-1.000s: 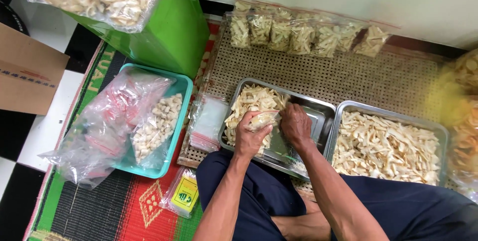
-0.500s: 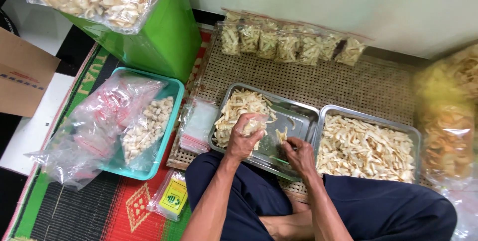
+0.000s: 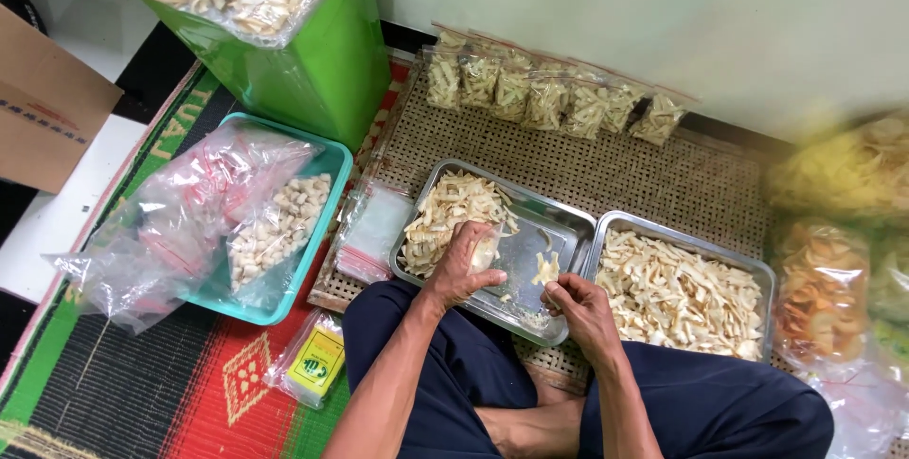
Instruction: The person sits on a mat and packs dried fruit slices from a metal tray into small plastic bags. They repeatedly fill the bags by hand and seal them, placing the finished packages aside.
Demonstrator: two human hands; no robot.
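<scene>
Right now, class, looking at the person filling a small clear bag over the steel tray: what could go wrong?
1. The small clear bag in the left hand is tilted over the half-empty steel tray; pale chips could slip out.
2. The right hand pinches loose chips by the tray's rim; some may drop onto the woven mat.

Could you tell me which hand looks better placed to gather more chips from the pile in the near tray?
Probably the left hand: it rests against the chip pile; the right hand sits at the tray's barer end.
</scene>
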